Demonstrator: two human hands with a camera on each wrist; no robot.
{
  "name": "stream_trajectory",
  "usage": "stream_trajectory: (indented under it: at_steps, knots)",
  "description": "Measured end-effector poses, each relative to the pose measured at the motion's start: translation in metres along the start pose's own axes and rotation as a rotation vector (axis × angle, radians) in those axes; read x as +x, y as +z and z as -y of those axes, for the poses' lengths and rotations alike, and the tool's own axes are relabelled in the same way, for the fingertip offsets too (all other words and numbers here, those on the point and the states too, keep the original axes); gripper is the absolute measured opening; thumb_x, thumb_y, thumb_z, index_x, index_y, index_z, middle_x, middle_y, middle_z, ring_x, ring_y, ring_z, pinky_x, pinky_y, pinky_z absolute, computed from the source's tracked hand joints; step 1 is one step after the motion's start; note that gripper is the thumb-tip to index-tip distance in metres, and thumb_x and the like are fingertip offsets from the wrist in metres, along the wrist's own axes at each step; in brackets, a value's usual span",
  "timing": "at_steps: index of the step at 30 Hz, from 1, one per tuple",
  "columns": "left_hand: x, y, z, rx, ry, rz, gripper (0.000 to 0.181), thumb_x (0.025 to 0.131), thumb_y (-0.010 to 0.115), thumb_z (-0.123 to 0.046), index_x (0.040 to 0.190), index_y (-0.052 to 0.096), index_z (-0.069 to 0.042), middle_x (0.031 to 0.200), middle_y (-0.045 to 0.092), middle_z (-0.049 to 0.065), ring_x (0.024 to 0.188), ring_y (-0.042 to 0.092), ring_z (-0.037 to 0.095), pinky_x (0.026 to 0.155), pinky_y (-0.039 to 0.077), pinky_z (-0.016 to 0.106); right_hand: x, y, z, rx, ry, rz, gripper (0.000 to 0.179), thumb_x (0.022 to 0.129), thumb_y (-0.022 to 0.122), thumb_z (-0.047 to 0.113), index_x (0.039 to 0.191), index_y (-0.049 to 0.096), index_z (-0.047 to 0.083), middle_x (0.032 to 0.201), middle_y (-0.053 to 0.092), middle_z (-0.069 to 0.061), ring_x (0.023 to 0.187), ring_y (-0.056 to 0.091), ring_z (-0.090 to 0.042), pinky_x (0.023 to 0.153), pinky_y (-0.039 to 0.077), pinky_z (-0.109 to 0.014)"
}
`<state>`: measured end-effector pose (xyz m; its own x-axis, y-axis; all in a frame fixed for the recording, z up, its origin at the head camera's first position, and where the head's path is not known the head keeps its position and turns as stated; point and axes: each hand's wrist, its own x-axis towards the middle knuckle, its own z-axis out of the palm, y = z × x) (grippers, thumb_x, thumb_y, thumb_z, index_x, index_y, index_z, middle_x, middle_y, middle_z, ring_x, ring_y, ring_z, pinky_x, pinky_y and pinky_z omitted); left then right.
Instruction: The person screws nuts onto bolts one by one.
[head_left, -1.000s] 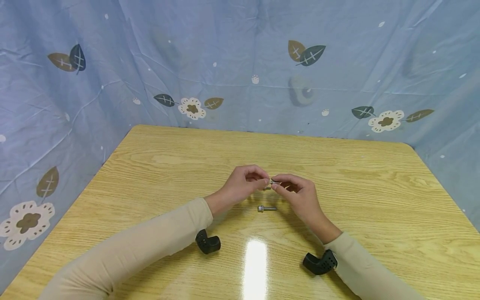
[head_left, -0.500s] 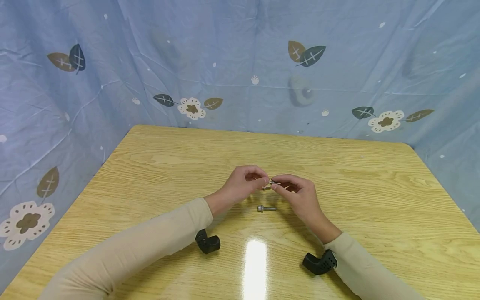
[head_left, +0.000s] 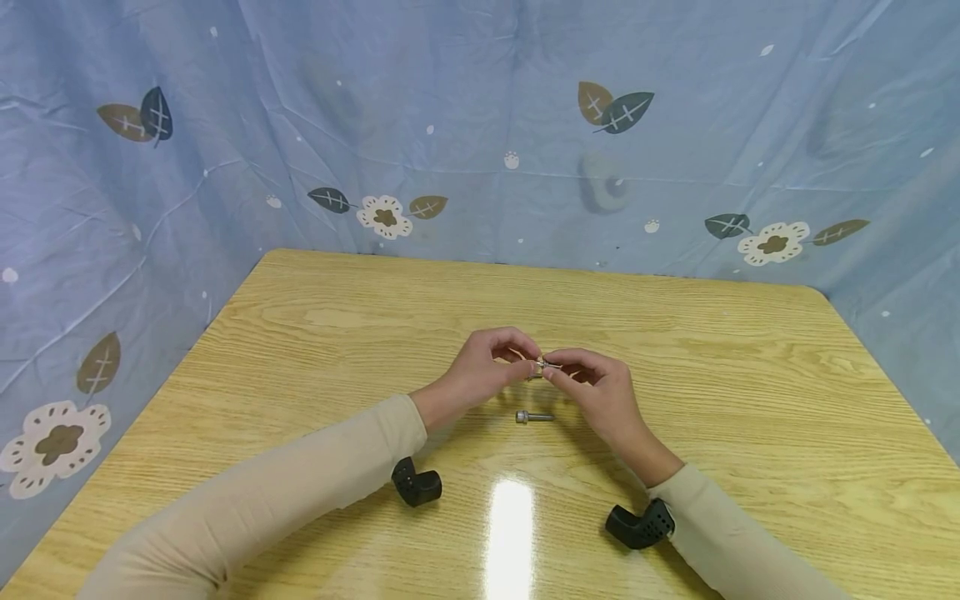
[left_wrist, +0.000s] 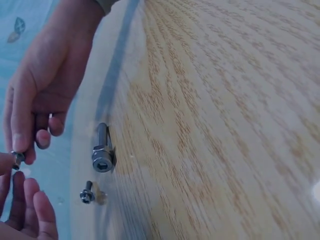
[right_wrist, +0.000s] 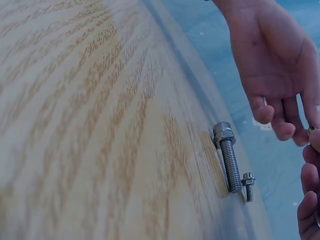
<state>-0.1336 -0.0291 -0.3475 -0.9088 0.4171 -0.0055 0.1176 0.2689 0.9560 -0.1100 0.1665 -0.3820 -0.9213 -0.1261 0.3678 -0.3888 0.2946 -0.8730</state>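
In the head view, my left hand [head_left: 483, 362] and right hand [head_left: 603, 392] meet fingertip to fingertip over the middle of the table. Between them is a small metal bolt [head_left: 551, 365]. My left thumb and index finger pinch its head end, and my right thumb and index finger grip it from the other side. Fingers hide much of it; a shiny faceted bit of the bolt [left_wrist: 18, 159] shows in the left wrist view. On the table below lies a large socket-head bolt [head_left: 535, 417] with a nut up against its head [right_wrist: 225, 136].
A second small bolt [right_wrist: 248, 186] with a nut lies beside the large one, partly covered by my left hand in the head view. The wooden table [head_left: 720, 417] reaches back to a blue patterned curtain [head_left: 480, 125]. Black wrist mounts [head_left: 641, 527] hang under both sleeves.
My left fingertips shift slightly to the right and up at the bolt, covering more of the small bolt on the table. My right hand stays in place, and the large bolt has not moved.
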Motion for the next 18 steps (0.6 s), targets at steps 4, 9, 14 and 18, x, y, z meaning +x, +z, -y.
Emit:
stream_trajectory:
  at_steps: [4, 9, 14, 18]
  knots:
    - [0.0006, 0.0, 0.0006, -0.016, -0.038, 0.005, 0.011, 0.095, 0.062, -0.022, 0.103, 0.069, -0.017, 0.102, 0.067, 0.006, 0.098, 0.064, 0.032, 0.081, 0.054, 0.044, 0.0003, 0.0005, -0.0002, 0.015, -0.005, -0.005, 0.016, 0.088, 0.072, 0.011, 0.103, 0.074, 0.009, 0.099, 0.072, -0.011, 0.081, 0.065, -0.007, 0.072, 0.053, -0.022]
    - [0.0024, 0.0002, 0.0029, -0.008, -0.029, -0.001, 0.011, 0.095, 0.063, -0.02, 0.103, 0.069, -0.016, 0.101, 0.067, 0.005, 0.097, 0.064, 0.032, 0.083, 0.054, 0.043, 0.001, 0.0011, 0.0008, 0.021, -0.014, -0.004, 0.017, 0.088, 0.071, 0.01, 0.104, 0.074, 0.008, 0.099, 0.072, -0.01, 0.08, 0.064, -0.006, 0.071, 0.053, -0.022]
    - [0.0034, 0.0008, 0.0035, 0.032, 0.002, -0.027, 0.008, 0.092, 0.068, -0.016, 0.099, 0.07, -0.018, 0.105, 0.066, 0.0, 0.093, 0.063, 0.02, 0.077, 0.053, 0.034, 0.0018, 0.0011, 0.0007, 0.023, -0.009, -0.001, 0.016, 0.088, 0.071, 0.011, 0.104, 0.074, 0.009, 0.1, 0.072, -0.013, 0.08, 0.065, -0.006, 0.071, 0.053, -0.023]
    - [0.0039, 0.001, 0.0038, 0.047, 0.032, -0.031, 0.01, 0.089, 0.07, -0.011, 0.096, 0.07, -0.018, 0.108, 0.065, -0.001, 0.091, 0.061, 0.015, 0.073, 0.051, 0.029, 0.0016, 0.0014, -0.0004, 0.018, -0.004, 0.003, 0.016, 0.088, 0.071, 0.011, 0.104, 0.074, 0.009, 0.101, 0.072, -0.014, 0.081, 0.065, -0.006, 0.072, 0.053, -0.023]
